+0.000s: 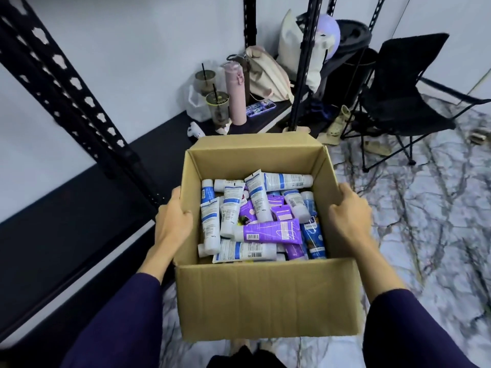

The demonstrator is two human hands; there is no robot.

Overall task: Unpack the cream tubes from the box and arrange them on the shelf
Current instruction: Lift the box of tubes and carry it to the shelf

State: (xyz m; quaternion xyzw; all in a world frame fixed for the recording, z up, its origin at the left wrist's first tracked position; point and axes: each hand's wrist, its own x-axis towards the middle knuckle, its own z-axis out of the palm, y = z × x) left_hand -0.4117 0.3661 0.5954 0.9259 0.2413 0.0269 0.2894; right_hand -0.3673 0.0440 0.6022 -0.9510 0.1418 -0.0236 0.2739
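Open cardboard box [265, 296], white, purple, blue cream tubes [261, 216] jumbled inside

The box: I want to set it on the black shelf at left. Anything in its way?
Nothing visible. The shelf beside the box is bare; the cups and pink bottle stand at its far end.

- Fingers of left hand [172, 221] and right hand [348, 211] hidden behind the walls of the box [265, 296].
- Lower cream tubes [255, 221] buried under the top ones; label print too small to read.
- Shelf [66, 235] cut off at the left edge.
- Folding chair [398, 102] partly cropped at right.
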